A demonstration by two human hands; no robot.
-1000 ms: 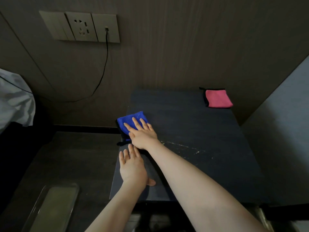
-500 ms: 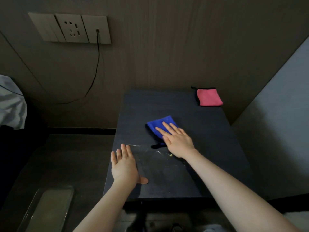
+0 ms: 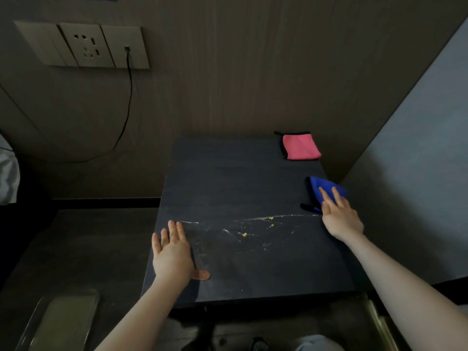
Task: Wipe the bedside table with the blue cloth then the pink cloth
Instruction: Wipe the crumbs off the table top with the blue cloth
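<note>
Blue cloth (image 3: 326, 190): swept from table centre to right edge of bedside table (image 3: 228, 178), pressed flat under straight fingers of right hand (image 3: 340, 216); left hand (image 3: 173, 252) flat on near left corner, holding nothing. Judged soft, light, limp; best driven by palm pressure from above. Pink cloth (image 3: 300, 146): folded, far right corner, untouched.

I see my right hand (image 3: 340, 219) pressing flat on the blue cloth (image 3: 325, 190) at the table's (image 3: 228, 178) right edge, fingers straight. My left hand (image 3: 173, 252) lies flat near the front left corner, thumb out. Between them runs a pale streak (image 3: 253, 220) with yellow crumbs (image 3: 244, 234) — dirt on the dark top. The pink cloth (image 3: 300, 146) sits folded at the back right corner. On the wall, a socket panel (image 3: 83, 45) — a black cable (image 3: 128, 97) hangs from it.
</note>
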